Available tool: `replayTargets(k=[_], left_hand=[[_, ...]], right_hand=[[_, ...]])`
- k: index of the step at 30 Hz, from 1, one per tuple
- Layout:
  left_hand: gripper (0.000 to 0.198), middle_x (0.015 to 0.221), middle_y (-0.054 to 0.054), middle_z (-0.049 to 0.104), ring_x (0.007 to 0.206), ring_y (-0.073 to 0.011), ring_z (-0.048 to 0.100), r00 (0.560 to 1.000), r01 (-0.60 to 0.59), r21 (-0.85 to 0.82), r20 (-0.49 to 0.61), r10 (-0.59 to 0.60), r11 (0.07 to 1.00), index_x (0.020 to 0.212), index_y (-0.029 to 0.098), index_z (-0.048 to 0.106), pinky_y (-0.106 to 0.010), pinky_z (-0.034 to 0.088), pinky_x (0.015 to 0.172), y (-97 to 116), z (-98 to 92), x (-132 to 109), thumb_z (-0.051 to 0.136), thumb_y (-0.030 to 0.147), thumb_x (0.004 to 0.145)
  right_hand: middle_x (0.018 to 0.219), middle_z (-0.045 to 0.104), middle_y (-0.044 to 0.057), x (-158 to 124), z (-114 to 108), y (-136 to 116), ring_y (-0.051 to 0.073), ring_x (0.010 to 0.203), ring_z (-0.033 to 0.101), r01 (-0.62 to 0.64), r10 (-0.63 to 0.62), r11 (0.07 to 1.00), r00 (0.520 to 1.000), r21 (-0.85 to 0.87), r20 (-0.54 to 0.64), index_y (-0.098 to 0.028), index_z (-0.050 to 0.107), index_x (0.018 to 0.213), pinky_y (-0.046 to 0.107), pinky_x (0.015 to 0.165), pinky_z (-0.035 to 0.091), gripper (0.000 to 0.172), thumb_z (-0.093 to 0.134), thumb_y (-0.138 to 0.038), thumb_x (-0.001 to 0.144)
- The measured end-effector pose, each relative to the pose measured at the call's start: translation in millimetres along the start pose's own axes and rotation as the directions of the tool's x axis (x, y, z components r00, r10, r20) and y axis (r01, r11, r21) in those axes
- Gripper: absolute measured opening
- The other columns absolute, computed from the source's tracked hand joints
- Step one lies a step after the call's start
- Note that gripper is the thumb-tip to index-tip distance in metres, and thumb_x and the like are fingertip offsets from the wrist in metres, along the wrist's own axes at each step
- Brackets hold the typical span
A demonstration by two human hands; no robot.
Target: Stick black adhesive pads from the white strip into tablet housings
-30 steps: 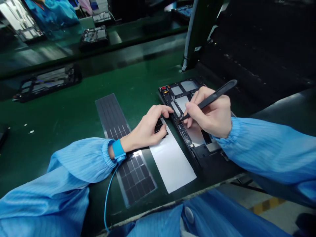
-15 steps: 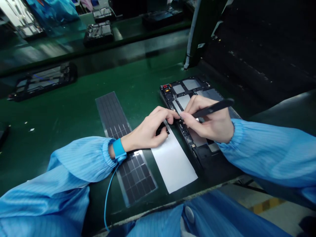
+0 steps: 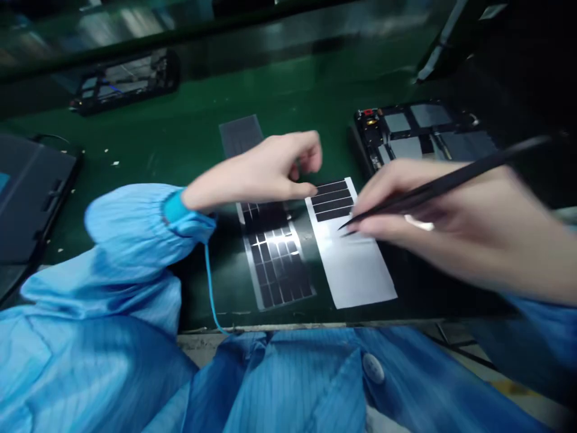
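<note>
My right hand (image 3: 473, 237) pinches tweezers (image 3: 446, 185); left hand (image 3: 261, 171) half-curled, seemingly empty. Likely dark strip (image 3: 332, 197) pickup, bench's front edge (image 3: 324, 317); align tips.

Head-worn view, facing forward, downward, close

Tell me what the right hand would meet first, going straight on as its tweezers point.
Probably the white sheet, beside its black strips; the right hand aims its tweezers there, though whether they touch it is unclear.
</note>
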State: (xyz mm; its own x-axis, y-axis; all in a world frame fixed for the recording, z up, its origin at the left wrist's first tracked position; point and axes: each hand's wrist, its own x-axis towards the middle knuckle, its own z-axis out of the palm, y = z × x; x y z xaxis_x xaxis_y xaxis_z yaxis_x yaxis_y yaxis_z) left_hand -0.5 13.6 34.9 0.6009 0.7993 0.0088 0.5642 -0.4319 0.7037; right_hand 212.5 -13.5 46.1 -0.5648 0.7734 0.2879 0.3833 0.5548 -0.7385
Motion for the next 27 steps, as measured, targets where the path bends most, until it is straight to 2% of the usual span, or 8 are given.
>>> replayTargets(k=[1, 3, 5, 7, 13, 18, 22, 27], left_hand=[[0.016, 0.078, -0.001, 0.052, 0.077, -0.0169, 0.052, 0.997, 0.068, 0.016, 0.041, -0.069, 0.998, 0.082, 0.016, 0.054, -0.028, 0.038, 0.068, -4, -5.8, -7, 0.061, 0.022, 0.069], [0.021, 0.072, 0.000, 0.050, 0.069, -0.0151, 0.049, 0.975, 0.116, 0.098, 0.179, -0.132, 0.988, 0.077, 0.016, 0.055, -0.026, 0.035, 0.062, -12, -10.7, -20, 0.066, 0.029, 0.065], [0.026, 0.073, 0.000, 0.048, 0.070, -0.0158, 0.046, 0.950, 0.089, 0.191, 0.278, -0.141, 0.977, 0.075, 0.018, 0.055, -0.025, 0.034, 0.062, -19, -7.8, -28, 0.069, 0.034, 0.062], [0.032, 0.077, -0.001, 0.046, 0.073, -0.0166, 0.044, 0.937, 0.057, 0.260, 0.319, -0.141, 0.964, 0.075, 0.019, 0.054, -0.025, 0.033, 0.062, -25, -2.1, -30, 0.071, 0.040, 0.058], [0.043, 0.075, 0.001, 0.042, 0.069, -0.0148, 0.040, 0.936, 0.078, 0.294, 0.307, -0.171, 0.953, 0.071, 0.018, 0.052, -0.024, 0.032, 0.060, -25, 4.5, -23, 0.073, 0.049, 0.049], [0.047, 0.077, -0.001, 0.042, 0.075, -0.0180, 0.043, 0.922, 0.108, 0.371, 0.309, -0.232, 0.923, 0.073, 0.018, 0.052, -0.029, 0.036, 0.067, -20, 7.0, -22, 0.074, 0.049, 0.046], [0.047, 0.085, -0.002, 0.044, 0.082, -0.0214, 0.045, 0.893, 0.133, 0.413, 0.345, -0.290, 0.901, 0.080, 0.019, 0.052, -0.033, 0.038, 0.071, -14, 6.0, -21, 0.069, 0.050, 0.050], [0.051, 0.092, -0.003, 0.045, 0.084, -0.0208, 0.044, 0.858, 0.131, 0.473, 0.386, -0.338, 0.871, 0.089, 0.021, 0.050, -0.033, 0.038, 0.071, -7, 3.0, -21, 0.062, 0.056, 0.055]], right_hand=[[0.076, 0.059, 0.000, 1, 13, -5, 0.012, 0.069, 0.055, 0.058, -0.057, 0.998, 0.994, -0.006, 0.090, -0.020, 0.059, 0.075, 0.026, 0.060, 0.045, 0.007, 0.060, -0.027, 0.077], [0.072, 0.060, 0.000, 4, 38, -10, 0.011, 0.066, 0.056, 0.095, -0.102, 0.995, 0.969, 0.042, 0.224, -0.019, 0.059, 0.073, 0.024, 0.058, 0.045, 0.009, 0.059, -0.026, 0.078], [0.072, 0.061, 0.000, 6, 57, -8, 0.011, 0.066, 0.057, 0.035, -0.057, 0.994, 0.976, 0.106, 0.212, -0.018, 0.058, 0.072, 0.024, 0.058, 0.045, 0.010, 0.058, -0.026, 0.078], [0.073, 0.061, 0.001, 6, 67, -5, 0.012, 0.068, 0.058, 0.005, -0.026, 0.993, 0.985, 0.118, 0.172, -0.018, 0.058, 0.071, 0.024, 0.060, 0.045, 0.010, 0.059, -0.026, 0.078], [0.071, 0.061, 0.001, 4, 67, -1, 0.014, 0.072, 0.059, -0.020, -0.010, 0.987, 0.983, 0.158, 0.186, -0.018, 0.057, 0.070, 0.026, 0.064, 0.046, 0.013, 0.061, -0.029, 0.077], [0.073, 0.061, 0.001, 4, 68, -2, 0.013, 0.073, 0.058, -0.021, -0.008, 0.987, 0.984, 0.158, 0.176, -0.018, 0.058, 0.070, 0.025, 0.068, 0.046, 0.010, 0.062, -0.025, 0.076], [0.073, 0.061, 0.001, 5, 69, -1, 0.014, 0.075, 0.059, -0.013, -0.012, 0.989, 0.986, 0.148, 0.167, -0.016, 0.057, 0.068, 0.026, 0.068, 0.046, 0.014, 0.062, -0.027, 0.076], [0.072, 0.061, 0.002, 5, 68, -2, 0.014, 0.072, 0.058, -0.019, -0.008, 0.987, 0.986, 0.157, 0.164, -0.016, 0.056, 0.067, 0.026, 0.066, 0.047, 0.018, 0.062, -0.031, 0.077]])
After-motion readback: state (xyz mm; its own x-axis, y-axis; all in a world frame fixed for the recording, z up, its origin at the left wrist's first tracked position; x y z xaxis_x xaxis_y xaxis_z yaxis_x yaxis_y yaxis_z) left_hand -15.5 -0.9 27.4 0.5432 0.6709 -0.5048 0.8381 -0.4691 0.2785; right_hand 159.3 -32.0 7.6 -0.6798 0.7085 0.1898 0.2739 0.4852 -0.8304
